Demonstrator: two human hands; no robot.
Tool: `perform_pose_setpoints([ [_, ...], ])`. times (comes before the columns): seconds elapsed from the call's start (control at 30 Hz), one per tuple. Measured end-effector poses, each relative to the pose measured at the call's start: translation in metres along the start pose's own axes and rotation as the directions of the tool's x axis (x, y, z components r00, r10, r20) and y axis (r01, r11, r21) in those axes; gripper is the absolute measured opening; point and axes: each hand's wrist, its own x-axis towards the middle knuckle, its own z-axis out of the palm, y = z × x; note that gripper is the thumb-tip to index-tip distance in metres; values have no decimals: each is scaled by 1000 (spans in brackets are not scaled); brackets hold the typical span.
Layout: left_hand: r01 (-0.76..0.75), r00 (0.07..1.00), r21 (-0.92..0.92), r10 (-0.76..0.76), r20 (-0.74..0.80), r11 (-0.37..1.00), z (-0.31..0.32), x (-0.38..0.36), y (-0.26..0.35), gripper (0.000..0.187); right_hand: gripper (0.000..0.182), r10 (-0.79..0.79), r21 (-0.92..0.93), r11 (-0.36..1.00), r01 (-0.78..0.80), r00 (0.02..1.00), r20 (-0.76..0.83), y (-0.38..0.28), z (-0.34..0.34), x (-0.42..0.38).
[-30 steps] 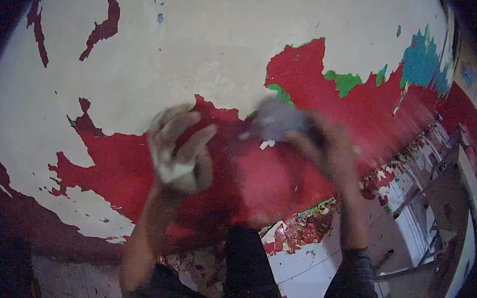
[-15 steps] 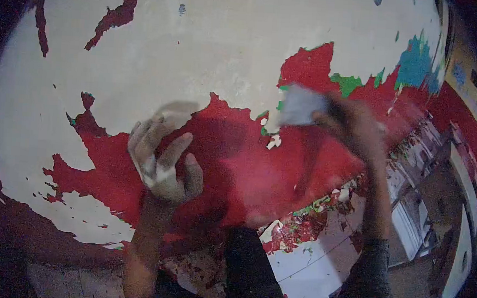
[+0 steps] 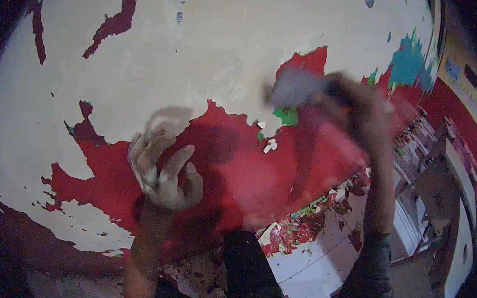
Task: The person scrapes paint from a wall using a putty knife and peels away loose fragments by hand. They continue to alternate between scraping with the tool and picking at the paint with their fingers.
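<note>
A wall of cream paint [image 3: 200, 54] fills most of the view, with a large ragged red area [image 3: 258, 177] where the cream layer is gone. My right hand [image 3: 358, 107], smeared by motion, grips a flat, pale scraper [image 3: 298, 88] whose blade lies over the wall at the upper edge of the red. Just below the blade a green patch [image 3: 286, 116] shows. Small loose cream flakes [image 3: 270, 145] cling nearby. My left hand [image 3: 166, 172], whitened with dust, is at the wall on the left with fingers apart and slightly bent, holding nothing.
Paint chips [image 3: 305, 224] lie heaped along the wall's foot, beside a white floor section [image 3: 313, 271]. Blue paint [image 3: 410, 61] shows at the upper right. Long pale boards or frames [image 3: 409, 222] lie at the right.
My right hand and the scraper have moved up and slightly left. A green patch now shows below the blade. My left hand has hardly moved.
</note>
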Motion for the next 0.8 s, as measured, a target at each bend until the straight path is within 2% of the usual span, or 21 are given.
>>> perform_pose_setpoints([
  [0.03, 1, 1000, 9, -1, -3, 1000, 0, -1, -1, 21, 29, -11, -70, 998, 6, 997, -75, 8, -10, 5],
  [0.13, 16, 1000, 27, -16, -9, 999, 1, -2, 2, 22, 23, -233, -98, 963, 253, 955, 183, 4, 26, -4],
  [0.17, 24, 1000, 31, -24, -12, 999, 1, -4, 1, 24, 19, -304, -248, 902, 354, 927, 218, -7, 26, -8],
  [0.2, 31, 999, 38, -31, -18, 999, 2, -4, 0, 27, 19, -268, -174, 942, 288, 954, 133, -7, 16, -3],
  [0.27, 16, 1000, 43, -16, -4, 999, 1, -1, 2, 22, 19, -163, 12, 987, 163, 986, -23, 2, -4, 7],
  [0.3, 12, 1000, 48, -12, 8, 999, 0, -1, 3, 20, 20, -181, -125, 977, 174, 982, -47, 9, -10, 13],
  [0.4, 6, 1000, 57, -6, -3, 998, 2, -2, 2, 20, 17, -300, -198, 917, 348, 925, 235, 0, 17, 0],
  [0.53, 5, 1000, 81, -4, -5, 997, 3, -1, 3, 18, 20, -327, -148, 930, 337, 941, 92, 11, -2, 5],
  [0.6, 0, 1000, 79, 0, -5, 997, 2, -1, 4, 18, 22, -320, -91, 941, 327, 944, 81, 18, 0, 12],
  [0.63, -3, 1000, 77, 2, 5, 997, 2, -1, 3, 18, 20, -403, -69, 910, 409, 911, 86, 15, 18, 7],
  [0.73, -4, 1000, 92, 4, 3, 996, 3, 0, 3, 18, 23, -420, -218, 866, 450, 891, 173, 5, 3, 3],
  [0.77, -8, 1000, 104, 8, 2, 995, 2, 1, 4, 18, 24, -302, -213, 916, 340, 934, 190, 10, -14, 9],
  [0.8, -10, 1000, 117, 10, 4, 993, 2, 1, 5, 18, 23, -319, -201, 917, 345, 935, 153, 12, -11, 14],
])
